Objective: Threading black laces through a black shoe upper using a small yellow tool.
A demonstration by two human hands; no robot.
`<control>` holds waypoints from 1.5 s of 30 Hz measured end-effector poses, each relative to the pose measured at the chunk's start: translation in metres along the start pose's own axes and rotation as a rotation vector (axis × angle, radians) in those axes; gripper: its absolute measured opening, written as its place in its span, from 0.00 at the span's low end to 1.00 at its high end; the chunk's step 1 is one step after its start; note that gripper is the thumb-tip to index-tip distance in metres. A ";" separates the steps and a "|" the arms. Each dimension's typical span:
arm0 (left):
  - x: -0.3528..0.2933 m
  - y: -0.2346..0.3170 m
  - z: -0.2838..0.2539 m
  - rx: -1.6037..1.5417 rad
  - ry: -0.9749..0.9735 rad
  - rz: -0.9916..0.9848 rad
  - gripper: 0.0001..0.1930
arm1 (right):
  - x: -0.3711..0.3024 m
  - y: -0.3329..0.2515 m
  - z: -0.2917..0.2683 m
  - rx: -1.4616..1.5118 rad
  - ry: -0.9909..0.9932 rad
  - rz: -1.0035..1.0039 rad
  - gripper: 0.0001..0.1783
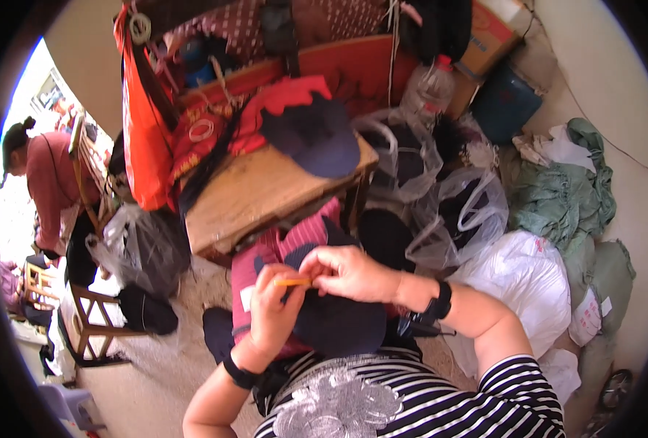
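In my lap lies a dark navy cap (342,321), its rounded brim turned toward my body. My left hand (271,310) is closed, with a slim yellow-orange stick-like object (292,282) across its thumb and fingers; its exact kind cannot be made out. Fingertips of my right hand (353,274) are pinched together at the end of that object, just above the cap. Whatever the right fingers hold is too small to tell. A second navy cap (320,139) rests on the wooden bench (265,193) in front of me, beside red cloth (280,102).
Clear plastic bags (477,201) with dark contents and a white sack (521,277) fill the right side. A red bag (145,168) hangs at the bench's left. Farther left, a person (50,182) bends forward near a small wooden chair (94,321). A capped clear bottle (430,91) stands behind.
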State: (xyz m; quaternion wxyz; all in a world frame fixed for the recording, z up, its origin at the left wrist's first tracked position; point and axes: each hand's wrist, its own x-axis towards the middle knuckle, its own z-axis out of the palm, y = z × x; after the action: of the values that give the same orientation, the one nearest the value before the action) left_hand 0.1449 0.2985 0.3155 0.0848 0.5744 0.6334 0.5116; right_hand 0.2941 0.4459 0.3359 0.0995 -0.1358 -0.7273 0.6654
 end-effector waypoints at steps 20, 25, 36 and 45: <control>-0.004 0.011 0.008 -0.180 -0.080 -0.216 0.08 | -0.009 0.012 -0.009 -0.187 0.042 -0.176 0.08; -0.007 0.008 0.013 -0.271 -0.050 -0.268 0.05 | -0.009 0.025 -0.012 -0.149 0.004 -0.208 0.10; 0.003 0.010 0.017 -0.485 -0.056 -0.305 0.05 | -0.009 0.028 -0.017 -0.044 0.028 -0.116 0.11; 0.001 0.014 0.013 -0.793 -0.142 -0.567 0.04 | -0.011 0.030 -0.017 -0.127 0.048 -0.173 0.08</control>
State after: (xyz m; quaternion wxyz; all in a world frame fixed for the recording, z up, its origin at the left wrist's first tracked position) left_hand 0.1622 0.3041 0.3202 0.4756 0.3363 0.5141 0.6297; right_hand 0.3120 0.4603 0.3085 0.1652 -0.0944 -0.7743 0.6035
